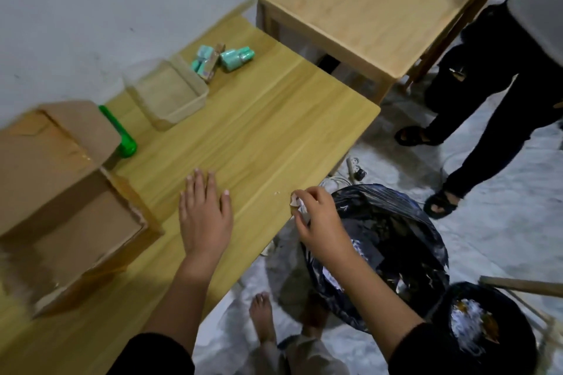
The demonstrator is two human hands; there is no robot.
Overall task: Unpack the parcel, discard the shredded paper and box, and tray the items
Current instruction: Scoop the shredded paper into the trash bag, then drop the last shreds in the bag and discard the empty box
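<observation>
The left hand [204,213] lies flat on the tabletop [259,131] while the right hand [316,216] pinches shredded paper [297,202], probably light, limp stuff best gathered by fingertip pinches.

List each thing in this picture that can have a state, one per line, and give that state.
Brown cardboard box: open, flaps up, on the wooden table.
Clear plastic tray: upright, empty.
Mint-green small items: lying beside the tray, not in it.
Black bin bag: open, scraps inside.
Left hand: flat on the table, holding nothing.
Right hand: pinching white paper scraps at the table edge.
</observation>
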